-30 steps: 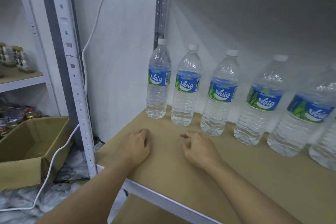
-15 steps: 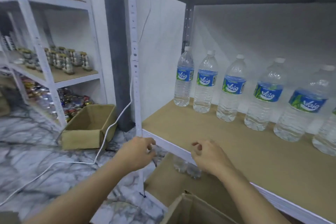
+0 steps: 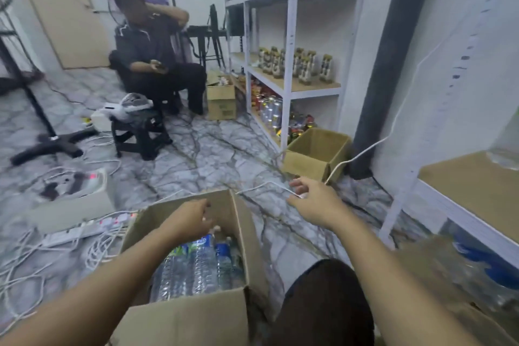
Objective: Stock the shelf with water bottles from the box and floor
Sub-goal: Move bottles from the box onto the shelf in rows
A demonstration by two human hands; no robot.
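Open cardboard box (image 3: 185, 317) sits on the marble floor (image 3: 213, 160) before us, left of the shelf (image 3: 477, 185). Water bottles (image 3: 196, 264) lie packed inside it. Our left hand (image 3: 188, 219) reaches into the box's far end, fingers curled just above the bottles; we cannot tell whether it grips one. Our right hand (image 3: 311, 202) hangs over the floor right of the box, fingers loose, holding nothing, with a white cable (image 3: 365, 152) passing beside it. Blurred bottles (image 3: 491, 270) lie under the shelf board.
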